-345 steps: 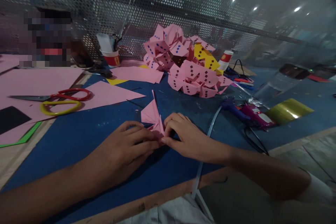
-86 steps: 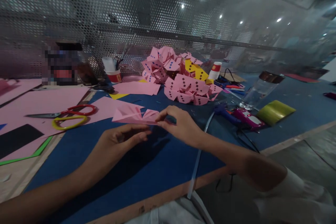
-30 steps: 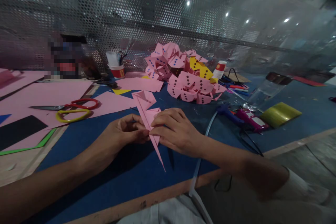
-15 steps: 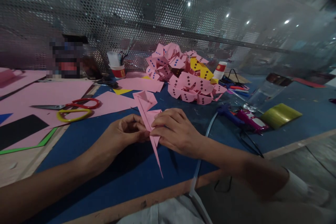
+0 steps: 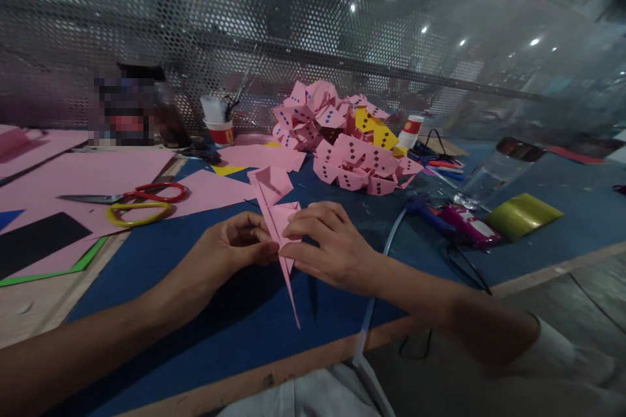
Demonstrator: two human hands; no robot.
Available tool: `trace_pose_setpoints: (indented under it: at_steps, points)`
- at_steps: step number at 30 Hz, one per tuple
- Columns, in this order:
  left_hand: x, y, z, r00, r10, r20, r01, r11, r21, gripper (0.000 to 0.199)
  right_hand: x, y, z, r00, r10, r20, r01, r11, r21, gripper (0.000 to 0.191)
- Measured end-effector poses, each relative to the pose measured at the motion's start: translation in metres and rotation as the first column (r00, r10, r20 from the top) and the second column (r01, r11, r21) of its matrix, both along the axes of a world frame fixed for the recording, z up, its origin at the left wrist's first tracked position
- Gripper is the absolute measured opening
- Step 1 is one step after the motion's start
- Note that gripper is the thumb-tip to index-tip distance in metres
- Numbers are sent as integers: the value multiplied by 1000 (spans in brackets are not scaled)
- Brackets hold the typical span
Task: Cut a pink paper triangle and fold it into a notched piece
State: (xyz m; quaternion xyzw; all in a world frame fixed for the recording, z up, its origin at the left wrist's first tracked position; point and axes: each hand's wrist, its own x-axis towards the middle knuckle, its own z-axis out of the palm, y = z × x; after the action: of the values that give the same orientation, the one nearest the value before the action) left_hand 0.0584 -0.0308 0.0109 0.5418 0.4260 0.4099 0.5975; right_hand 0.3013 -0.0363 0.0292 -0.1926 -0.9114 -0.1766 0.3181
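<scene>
A folded strip of pink paper [image 5: 270, 212] is held upright-slanting above the blue table, its thin tail pointing down toward me. On its left side my left hand [image 5: 239, 241] pinches the long edge between thumb and fingers. My right hand [image 5: 325, 244] grips the folded flaps from the right, and its fingers cover part of them. Behind lies a pile of folded pink paper pieces [image 5: 313, 111] with printed blue and black diamonds, including a yellow piece [image 5: 374, 127].
Scissors with red and yellow handles [image 5: 141, 205] lie on pink sheets [image 5: 73, 176] at left. At right are a blue glue gun [image 5: 428, 212], a roll of gold foil [image 5: 525, 215] and a tilted clear jar [image 5: 501, 169]. A white cable [image 5: 386, 251] crosses the table's right part.
The pink paper's lower tip has shifted slightly left, and its upper flap has tilted a little. Both hands keep their hold in nearly the same place.
</scene>
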Motion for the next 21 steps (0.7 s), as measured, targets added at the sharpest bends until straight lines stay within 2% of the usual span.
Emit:
trace_pose_setpoints:
  at_steps: [8,13,21]
  points:
    - [2,-3,3,1000,-24,11,24,1000,-6,33,-1,-2,1,1000,-20,15,21,999,-31,13]
    - [4,-4,5,1000,-21,-23,22,999,33,36,-2,-2,-2,999,-16,-33,15,999,-41,14]
    - [11,-11,16,998,7,-67,-2,997,83,38,-6,-6,-4,996,-54,-65,41,982,-184,11]
